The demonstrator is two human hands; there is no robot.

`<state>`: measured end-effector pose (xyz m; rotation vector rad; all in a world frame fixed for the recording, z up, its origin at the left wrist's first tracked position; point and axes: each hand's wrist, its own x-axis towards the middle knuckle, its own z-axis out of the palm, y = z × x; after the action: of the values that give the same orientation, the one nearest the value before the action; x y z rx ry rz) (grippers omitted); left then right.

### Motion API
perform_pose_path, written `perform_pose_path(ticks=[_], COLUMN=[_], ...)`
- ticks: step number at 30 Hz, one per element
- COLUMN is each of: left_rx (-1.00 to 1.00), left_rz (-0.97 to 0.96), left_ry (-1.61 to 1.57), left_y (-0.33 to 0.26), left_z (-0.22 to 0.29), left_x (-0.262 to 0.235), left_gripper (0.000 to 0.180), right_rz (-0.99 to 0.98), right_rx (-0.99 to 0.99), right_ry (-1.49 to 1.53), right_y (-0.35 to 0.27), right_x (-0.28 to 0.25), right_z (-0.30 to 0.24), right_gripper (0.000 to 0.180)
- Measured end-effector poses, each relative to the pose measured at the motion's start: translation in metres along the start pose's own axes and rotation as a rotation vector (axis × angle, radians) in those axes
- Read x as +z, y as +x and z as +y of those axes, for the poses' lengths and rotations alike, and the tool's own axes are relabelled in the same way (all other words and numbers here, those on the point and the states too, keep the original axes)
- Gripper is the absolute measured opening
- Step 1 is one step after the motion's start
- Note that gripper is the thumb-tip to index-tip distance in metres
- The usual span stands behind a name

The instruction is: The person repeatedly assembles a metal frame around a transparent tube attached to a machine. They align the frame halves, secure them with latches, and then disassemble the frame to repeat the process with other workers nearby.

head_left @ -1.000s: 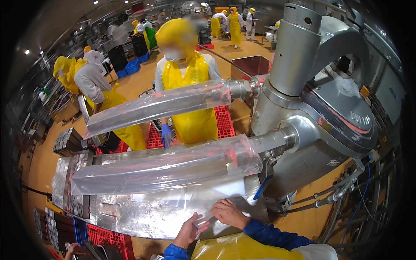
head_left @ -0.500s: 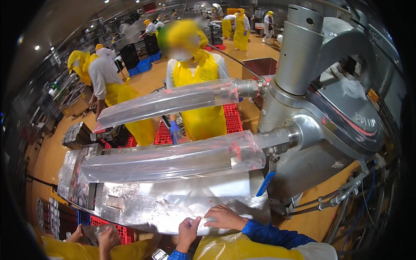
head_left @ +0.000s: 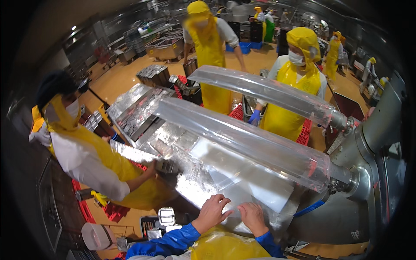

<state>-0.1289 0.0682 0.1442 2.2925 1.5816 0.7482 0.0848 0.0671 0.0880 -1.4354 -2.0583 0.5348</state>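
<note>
So, the long clear plastic sleeve sits above the silver metal desk, ahead of both bare hands and apart from them. Long axis slants: far end off to the person's left, near end to the right, where it meets a stubby silver metal pipe. Right hand looks nearer to the sleeve; left hand farther from it. Left grip: thumb and fingers parted, fingers loosely bent, nothing visible in it. Right grip: fingers curl downward, cannot tell if they pinch any thin film. A flat whitish translucent sheet lies on the desk under and nearside of the sleeve, near the hands; contact unclear. A second clear plastic sleeve runs roughly parallel, beyond the first.
</note>
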Motion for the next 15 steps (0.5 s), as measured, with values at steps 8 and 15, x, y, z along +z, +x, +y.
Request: perform_pose_path(ticks=[8, 15], left_rx=[-0.130, -0.243], left_rz=[0.033, -0.071], left_ry=[-0.001, -0.290], left_y=[0.002, -0.018], left_z=[-0.003, -0.004], left_x=[-0.016, -0.005], left_gripper=[0.020, 0.014], right_rz=[0.055, 0.171], right_rx=[0.007, 0.383], right_ry=[-0.026, 0.140], right_y=[0.000, -0.002], right_x=[-0.013, -0.019], right_z=[0.006, 0.013], right_gripper=[0.023, 0.020])
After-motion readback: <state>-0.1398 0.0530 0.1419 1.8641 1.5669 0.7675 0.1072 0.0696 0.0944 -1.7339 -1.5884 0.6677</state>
